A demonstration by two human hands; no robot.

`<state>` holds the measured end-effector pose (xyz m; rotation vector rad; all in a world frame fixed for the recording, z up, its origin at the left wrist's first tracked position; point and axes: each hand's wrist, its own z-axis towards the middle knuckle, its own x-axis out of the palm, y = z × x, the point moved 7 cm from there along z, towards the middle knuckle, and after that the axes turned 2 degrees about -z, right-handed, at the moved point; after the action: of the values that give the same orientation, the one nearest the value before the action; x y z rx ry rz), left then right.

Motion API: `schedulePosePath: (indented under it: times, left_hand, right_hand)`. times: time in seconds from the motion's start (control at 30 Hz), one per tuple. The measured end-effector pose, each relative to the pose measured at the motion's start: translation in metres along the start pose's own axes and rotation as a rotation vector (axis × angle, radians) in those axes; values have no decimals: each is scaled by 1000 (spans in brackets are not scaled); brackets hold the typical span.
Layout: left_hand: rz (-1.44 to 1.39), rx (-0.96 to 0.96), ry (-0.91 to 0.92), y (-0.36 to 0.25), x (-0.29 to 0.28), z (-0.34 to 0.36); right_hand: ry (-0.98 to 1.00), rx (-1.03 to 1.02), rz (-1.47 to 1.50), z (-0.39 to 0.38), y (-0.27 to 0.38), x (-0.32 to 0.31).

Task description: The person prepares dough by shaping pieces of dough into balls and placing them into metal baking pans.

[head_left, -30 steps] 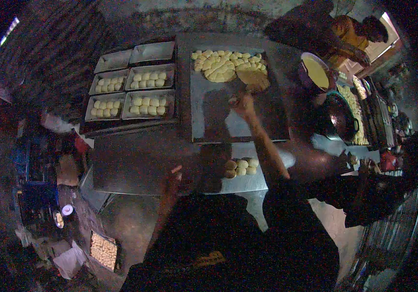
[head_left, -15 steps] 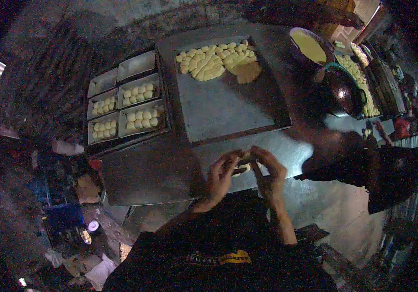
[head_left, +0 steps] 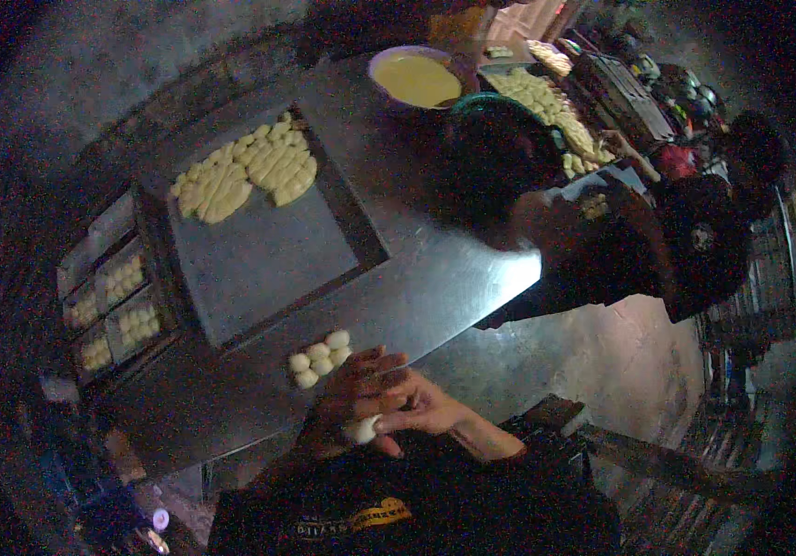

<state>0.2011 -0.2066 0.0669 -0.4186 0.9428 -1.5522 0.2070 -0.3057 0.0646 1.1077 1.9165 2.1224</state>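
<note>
My left hand (head_left: pixel 344 400) and my right hand (head_left: pixel 421 405) meet close to my body, over the near edge of the metal table. A small pale dough ball (head_left: pixel 362 429) shows between them, pinched by my right thumb and fingers against my left hand. Part of my left hand is hidden behind the right, though some of its fingertips stretch out past it. Just beyond my left fingers, a small double row of rounded dough balls (head_left: pixel 320 358) rests on the table.
A dark-edged tray (head_left: pixel 273 250) bears scored yellow dough (head_left: pixel 217 190). Loaf tins (head_left: pixel 121 281) with dough balls stand left. A bowl of yellow mixture (head_left: pixel 413 80) is at the back. Another person (head_left: pixel 592 232) leans over the table's right side; more dough (head_left: pixel 546 107) lies beyond.
My view has swung to the right, so tray and tins appear farther left. The dough-ball row, earlier between my hands, now lies apart on the table. My hands are nearer my body with one ball.
</note>
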Motion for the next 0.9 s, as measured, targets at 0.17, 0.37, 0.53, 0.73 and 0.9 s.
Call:
schedulePosePath:
  times: [0.17,0.37,0.53,0.73,0.9]
  left_hand:
    - [-211,-584,-219,46,26,-5]
    - [-460,-602,-480,70,23,6]
    - [-943,-755,-400,46,24,3]
    - [-1440,-425,-119,-105,35,81]
    - [-1322,-401,45,-96,34,74]
  right_hand:
    - [21,50,-190,3,30,-70]
    - [-848,-148,-1024,43,185,-322]
    - [-649,783,-1848,46,191,-476]
    - [-613,718,-1811,36,162,-504]
    - [-619,550,-1752,59,161,-463]
